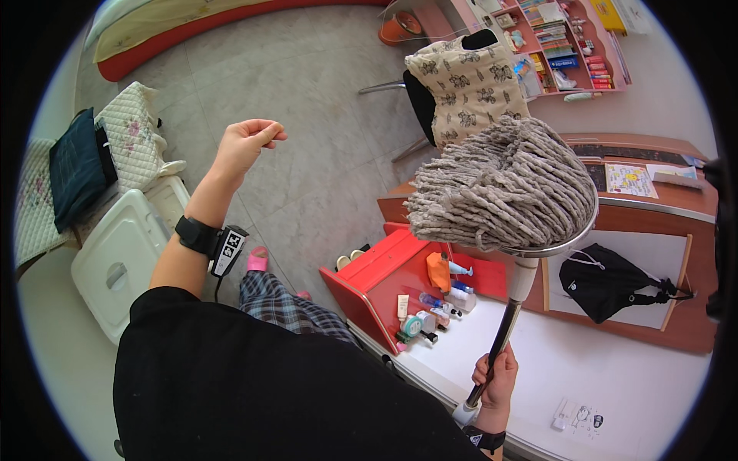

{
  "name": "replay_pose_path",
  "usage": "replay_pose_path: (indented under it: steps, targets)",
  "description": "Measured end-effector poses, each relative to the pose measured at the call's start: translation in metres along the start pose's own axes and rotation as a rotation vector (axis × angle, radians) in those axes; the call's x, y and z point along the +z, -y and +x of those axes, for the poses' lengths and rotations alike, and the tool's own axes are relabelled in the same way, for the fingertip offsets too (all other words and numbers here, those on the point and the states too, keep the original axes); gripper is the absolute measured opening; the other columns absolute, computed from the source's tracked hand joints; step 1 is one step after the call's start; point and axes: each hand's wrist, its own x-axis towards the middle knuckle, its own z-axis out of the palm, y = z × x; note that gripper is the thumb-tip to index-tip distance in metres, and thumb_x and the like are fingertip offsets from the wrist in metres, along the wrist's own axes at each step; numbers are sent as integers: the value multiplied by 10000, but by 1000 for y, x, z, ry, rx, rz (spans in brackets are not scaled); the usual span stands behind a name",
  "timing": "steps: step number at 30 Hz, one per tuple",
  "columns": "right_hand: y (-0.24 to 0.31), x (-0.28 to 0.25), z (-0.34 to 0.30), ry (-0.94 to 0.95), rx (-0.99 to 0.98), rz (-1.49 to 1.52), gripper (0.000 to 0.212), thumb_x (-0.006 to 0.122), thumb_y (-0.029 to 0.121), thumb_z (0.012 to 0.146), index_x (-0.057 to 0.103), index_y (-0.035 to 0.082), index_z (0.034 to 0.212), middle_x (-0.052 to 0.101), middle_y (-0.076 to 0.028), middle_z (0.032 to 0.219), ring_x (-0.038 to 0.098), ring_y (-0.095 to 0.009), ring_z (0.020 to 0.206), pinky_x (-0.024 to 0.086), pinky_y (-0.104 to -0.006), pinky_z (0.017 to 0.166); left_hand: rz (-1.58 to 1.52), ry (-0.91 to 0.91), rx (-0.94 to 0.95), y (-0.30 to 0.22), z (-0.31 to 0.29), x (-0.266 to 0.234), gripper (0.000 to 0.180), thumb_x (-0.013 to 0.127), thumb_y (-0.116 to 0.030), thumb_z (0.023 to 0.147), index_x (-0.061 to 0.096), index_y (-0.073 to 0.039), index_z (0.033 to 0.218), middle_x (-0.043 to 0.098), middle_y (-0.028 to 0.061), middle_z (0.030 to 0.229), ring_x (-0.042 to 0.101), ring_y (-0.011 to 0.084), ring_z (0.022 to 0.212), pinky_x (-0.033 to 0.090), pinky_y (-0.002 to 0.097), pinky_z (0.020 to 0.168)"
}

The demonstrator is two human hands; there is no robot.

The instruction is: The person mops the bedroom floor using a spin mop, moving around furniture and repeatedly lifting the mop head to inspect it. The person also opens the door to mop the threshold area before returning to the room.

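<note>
My right hand (498, 378) is wrapped round the metal handle of a mop (503, 323). The mop is held upside down, its grey string head (500, 184) raised up and to the right. A round pale frame (565, 244) rims the strings where they join the handle. Out to the left, over the floor, my left hand (250, 144) is closed with thumb and fingertips pinched together. Whether anything tiny is between them I cannot make out.
A cloth-draped chair (469, 88) stands behind the mop head, near a pink shelf (538, 46). Bottles (430, 315) crowd a white tabletop (523, 384) beside a red cabinet (384, 284). A white lidded bin (123, 253) is at left, and a black bag (607, 280) at right.
</note>
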Motion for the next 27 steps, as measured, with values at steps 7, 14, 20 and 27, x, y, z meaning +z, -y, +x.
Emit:
replay_pose_path:
  steps: [7, 14, 20, 27]
  targets:
    - [-5, 23, 27, 12, 121, -2, 301, 463, 215, 941, 486, 32, 1179, 426, -33, 582, 365, -85, 453, 311, -196, 398, -22, 1, 22, -16, -2, -6, 195, 606, -189, 836, 657, -8, 888, 662, 49, 813, 534, 83, 705, 445, 228, 695]
    - [-27, 45, 88, 38, 206, -92, 267, 483, 242, 933, 534, 3, 1039, 428, -9, 588, 366, -68, 429, 306, -188, 387, 42, -20, 40, -28, 5, -14, 169, 601, -153, 835, 659, 1, 872, 665, 54, 810, 549, 90, 713, 452, 233, 697]
    - [-43, 67, 162, 104, 258, -120, 198, 513, 184, 917, 534, 13, 1014, 458, 6, 598, 392, -52, 434, 315, -180, 392, 96, -47, -10, -40, 48, -22, 170, 602, -148, 833, 654, 8, 876, 667, 58, 812, 550, 85, 708, 451, 226, 686]
    - [-58, 107, 301, 353, 267, -136, 316, 557, 83, 863, 463, 0, 1153, 508, 6, 688, 461, -50, 513, 382, -191, 436, 297, -63, -125, -57, 165, -14, 165, 609, -152, 827, 654, 2, 865, 667, 51, 800, 551, 84, 691, 443, 215, 663]
